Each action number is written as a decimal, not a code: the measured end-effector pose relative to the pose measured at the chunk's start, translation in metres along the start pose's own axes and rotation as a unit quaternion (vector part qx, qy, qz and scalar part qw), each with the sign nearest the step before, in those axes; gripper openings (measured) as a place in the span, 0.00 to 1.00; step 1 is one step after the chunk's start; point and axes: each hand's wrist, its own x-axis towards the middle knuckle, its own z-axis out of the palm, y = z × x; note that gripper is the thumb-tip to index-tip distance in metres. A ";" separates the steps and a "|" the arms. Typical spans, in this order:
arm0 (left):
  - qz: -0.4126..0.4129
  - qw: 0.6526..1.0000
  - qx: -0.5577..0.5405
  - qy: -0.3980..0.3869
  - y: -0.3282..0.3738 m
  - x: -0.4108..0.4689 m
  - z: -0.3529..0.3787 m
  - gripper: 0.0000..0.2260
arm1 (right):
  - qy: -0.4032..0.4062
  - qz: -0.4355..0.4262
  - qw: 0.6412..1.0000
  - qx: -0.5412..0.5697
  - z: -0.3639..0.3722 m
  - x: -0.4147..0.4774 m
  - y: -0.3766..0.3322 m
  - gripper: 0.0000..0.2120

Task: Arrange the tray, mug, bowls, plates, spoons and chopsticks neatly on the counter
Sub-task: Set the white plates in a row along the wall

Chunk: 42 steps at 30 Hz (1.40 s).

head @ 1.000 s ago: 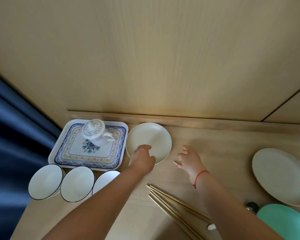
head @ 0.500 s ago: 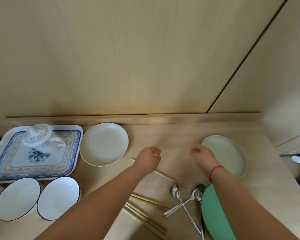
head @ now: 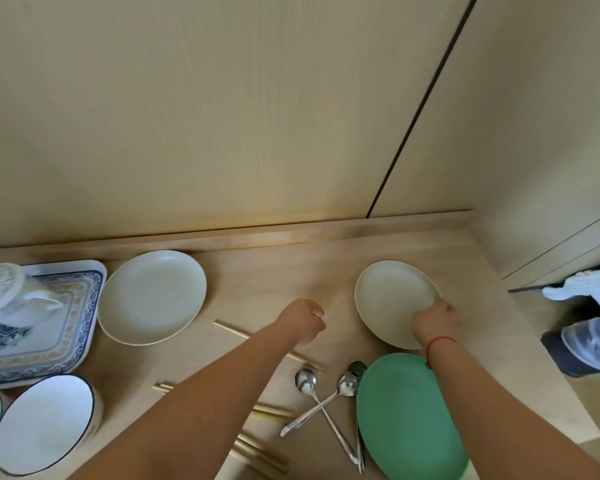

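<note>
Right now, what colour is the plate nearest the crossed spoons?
Green: the round green plate, seen clearly in the head view.

Single head-worn wide-angle view, forward and steeply down onto the counter (head: 278,271), close above both forearms.

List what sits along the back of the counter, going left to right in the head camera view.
Patterned tray carrying the lidded mug → cream plate → left hand, closed → second cream plate, its near edge under the right hand.
</note>
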 end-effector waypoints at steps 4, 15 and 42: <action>0.004 1.000 0.013 -0.022 0.009 0.006 0.009 0.12 | -0.006 0.063 0.998 -0.002 0.003 0.015 0.009 0.26; -0.031 0.998 -0.043 -0.041 0.028 0.019 0.028 0.23 | -0.054 0.066 0.993 0.083 0.010 0.032 0.029 0.20; -0.141 0.937 -0.250 0.200 -0.067 -0.037 -0.054 0.11 | -0.322 -0.044 0.904 0.277 0.097 -0.058 -0.094 0.22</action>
